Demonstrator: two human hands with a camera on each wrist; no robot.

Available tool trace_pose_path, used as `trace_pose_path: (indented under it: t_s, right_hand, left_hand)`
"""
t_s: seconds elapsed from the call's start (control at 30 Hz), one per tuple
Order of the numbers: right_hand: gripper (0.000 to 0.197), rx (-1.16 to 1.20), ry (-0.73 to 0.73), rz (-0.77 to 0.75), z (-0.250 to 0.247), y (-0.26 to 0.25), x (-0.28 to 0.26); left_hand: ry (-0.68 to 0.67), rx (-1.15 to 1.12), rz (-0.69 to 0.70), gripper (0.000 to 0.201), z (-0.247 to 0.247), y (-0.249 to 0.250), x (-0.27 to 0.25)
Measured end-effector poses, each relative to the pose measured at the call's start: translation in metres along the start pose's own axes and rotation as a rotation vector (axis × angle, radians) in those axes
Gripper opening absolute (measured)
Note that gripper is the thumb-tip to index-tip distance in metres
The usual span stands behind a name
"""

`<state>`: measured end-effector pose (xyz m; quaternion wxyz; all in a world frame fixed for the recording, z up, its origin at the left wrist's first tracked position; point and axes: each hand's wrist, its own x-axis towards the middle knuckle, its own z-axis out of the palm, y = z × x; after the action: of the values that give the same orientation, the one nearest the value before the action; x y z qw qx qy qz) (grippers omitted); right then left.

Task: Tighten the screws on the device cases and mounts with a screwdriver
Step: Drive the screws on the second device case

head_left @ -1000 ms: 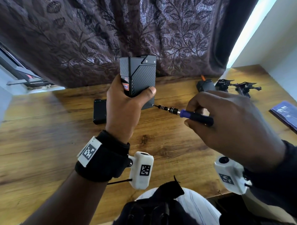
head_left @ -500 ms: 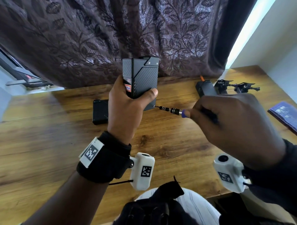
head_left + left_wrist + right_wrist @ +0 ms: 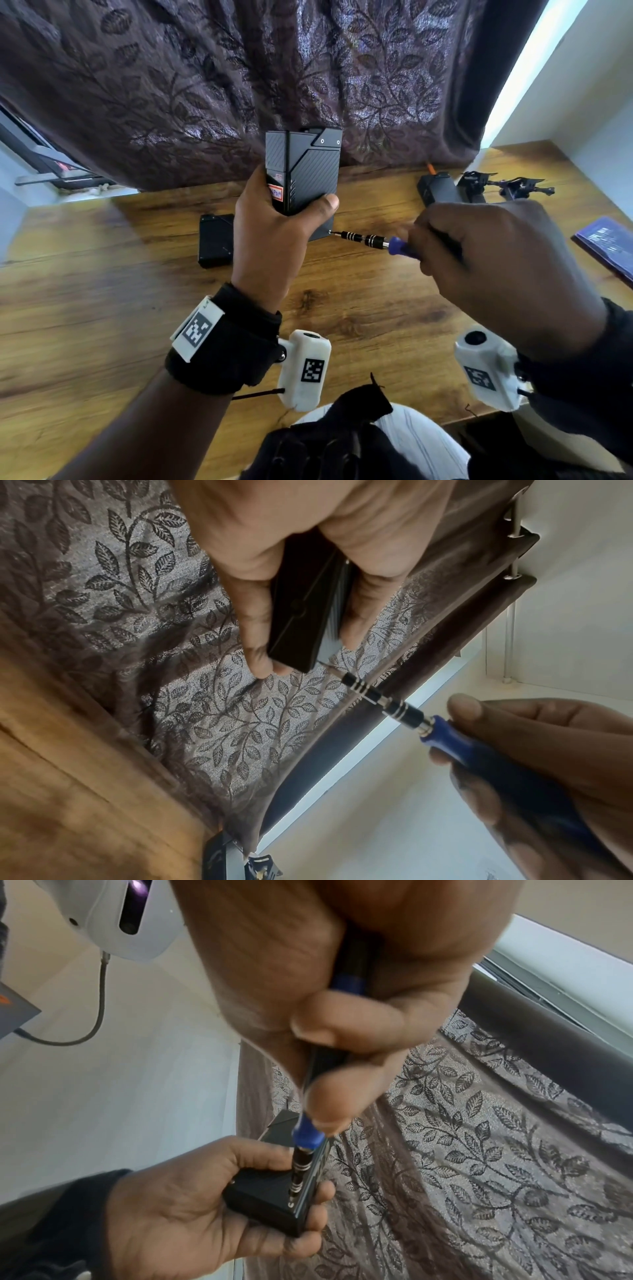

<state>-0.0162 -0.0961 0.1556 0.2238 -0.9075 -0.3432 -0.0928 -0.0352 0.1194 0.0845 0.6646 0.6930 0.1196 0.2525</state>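
Above the table (image 3: 102, 308):
Left hand (image 3: 270, 240): case (image 3: 305, 171) gripped upright.
Right hand (image 3: 496, 260): screwdriver (image 3: 363, 238) clasped, tip at lower corner screw.
Next: steady turning, tip kept seated.

This looks like a room in a home, set up as a small work corner. A wooden table (image 3: 102, 308) stands against a window, where a heavy brown curtain with a leaf pattern (image 3: 205, 85) fills the top of the frame; daylight slips in at the upper right along a plain white wall (image 3: 582, 85). Small black gadgets (image 3: 442, 190) lie at the table's far right.
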Motion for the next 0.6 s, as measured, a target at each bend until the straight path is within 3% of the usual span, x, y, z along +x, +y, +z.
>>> trace_pose_path:
  t_s: [0.07,0.13,0.3,0.6]
  right_hand:
    - [0.027,0.032,-0.084,0.002,-0.0021,-0.0021,0.0008]
    - [0.033,0.017,-0.153,0.001,-0.0015,-0.0038,-0.0004]
    - [0.014,0.019,-0.028,0.02,0.0024,-0.0017,-0.0046]
    - [0.039,0.013,-0.18,0.016,0.0051,-0.0007,-0.0031]
  left_hand:
    - [0.004,-0.004,-0.007,0.045,0.0001,-0.0015,-0.0001]
    - [0.013,-0.01,-0.011,0.046,-0.0006,-0.0013,0.0008]
    - [0.017,-0.02,0.005,0.043,-0.0002,0.0023,0.0039]
    - [0.0,-0.001,0.005,0.045,-0.0016,0.0008,0.002]
